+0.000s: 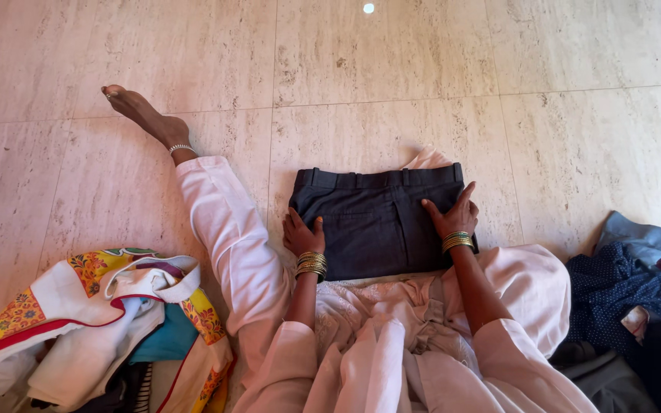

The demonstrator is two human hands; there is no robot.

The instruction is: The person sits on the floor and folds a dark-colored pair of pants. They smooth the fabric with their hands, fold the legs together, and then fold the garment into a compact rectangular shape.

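A pair of dark grey trousers (pixel 372 222) lies folded flat on the tiled floor in front of me, waistband at the far side. My left hand (pixel 302 234) rests on the left edge of the fold, fingers spread. Pressed flat on its right side is my right hand (pixel 451 212). Both wrists carry gold bangles. A bit of pale lining pokes out behind the waistband.
My left leg in pale pink cloth (pixel 227 229) stretches out to the left, foot bare. A heap of white and patterned cloth (pixel 101 321) sits at the lower left. Dark blue and grey clothes (pixel 636 298) are piled at the right.
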